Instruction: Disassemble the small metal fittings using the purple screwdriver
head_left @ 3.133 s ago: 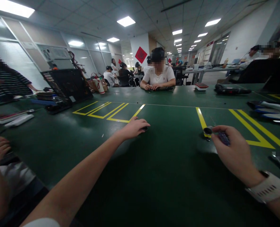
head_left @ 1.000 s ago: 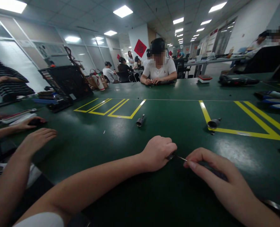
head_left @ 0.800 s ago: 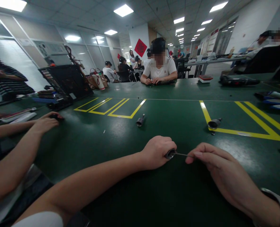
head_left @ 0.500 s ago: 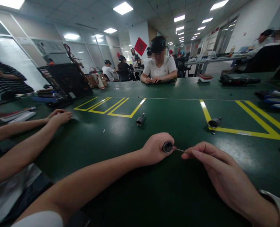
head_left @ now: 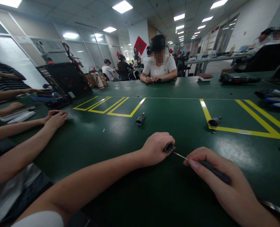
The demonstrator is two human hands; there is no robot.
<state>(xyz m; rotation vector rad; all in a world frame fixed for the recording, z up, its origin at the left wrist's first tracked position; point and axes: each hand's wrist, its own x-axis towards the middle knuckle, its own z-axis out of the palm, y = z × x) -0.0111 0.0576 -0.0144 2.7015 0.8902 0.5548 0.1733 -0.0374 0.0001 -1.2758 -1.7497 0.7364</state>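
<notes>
My left hand (head_left: 156, 148) is closed around a cup-shaped metal part (head_left: 168, 147), whose round open mouth faces right toward me. My right hand (head_left: 227, 179) grips a thin screwdriver (head_left: 217, 174) by its dark handle. The slim shaft slants up and left, and its tip reaches the mouth of the cup; how far inside it goes I cannot tell. Two similar cup-shaped parts with narrow shanks lie on the table, one ahead of my left hand (head_left: 140, 119) and a second part (head_left: 214, 122) farther right, at a yellow tape corner. Beside that one is a small dark piece (head_left: 213, 132).
Yellow tape (head_left: 121, 114) marks areas on the green table (head_left: 102, 164). A neighbour's hands (head_left: 56, 119) rest at left. Across the table sits a person in white (head_left: 160, 67). A black power tool (head_left: 239, 78) and a red-and-white box (head_left: 205, 77) lie at the far right.
My right hand has turned and shifted slightly down and right, so the screwdriver's handle now shows and its shaft slopes more steeply. The cup in my left hand is tilted a little differently.
</notes>
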